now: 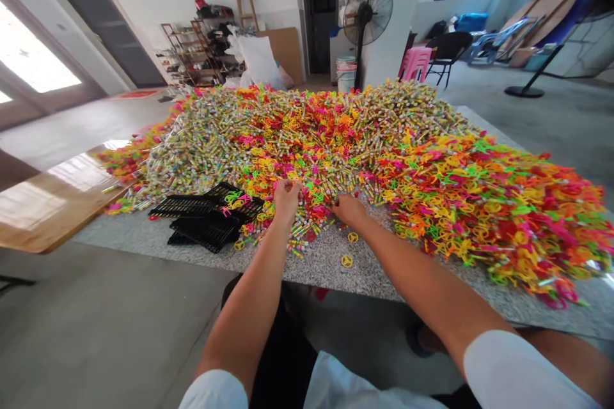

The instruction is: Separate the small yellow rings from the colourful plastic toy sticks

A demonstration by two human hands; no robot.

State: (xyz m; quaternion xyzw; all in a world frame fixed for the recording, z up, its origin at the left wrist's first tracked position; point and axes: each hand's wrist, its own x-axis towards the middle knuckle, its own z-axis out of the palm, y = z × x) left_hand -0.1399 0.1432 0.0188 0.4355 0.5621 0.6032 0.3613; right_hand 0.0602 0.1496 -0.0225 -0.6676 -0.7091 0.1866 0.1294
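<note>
My left hand (286, 197) is at the near edge of a large heap of small tubes with coloured patterns (206, 140) and bright plastic pieces (307, 118). Its fingers are pinched together, and whatever they hold is too small to make out. To its right, my right hand (348, 209) is low over the tabletop with its fingers curled closed; their tips are partly hidden. Two yellow plastic rings with spokes, a nearer ring (346, 261) and a farther ring (353, 238), lie in front of the right hand. Black plastic grids (206, 220) are stacked loosely left of my left hand.
The heap covers most of the speckled stone table (326, 271). A second mound of bright plastic pieces (494, 198) spreads on the right. At left stands a wooden table (48, 204). Beyond are a standing fan (367, 13), a shelf rack (189, 51) and pink stools (415, 64).
</note>
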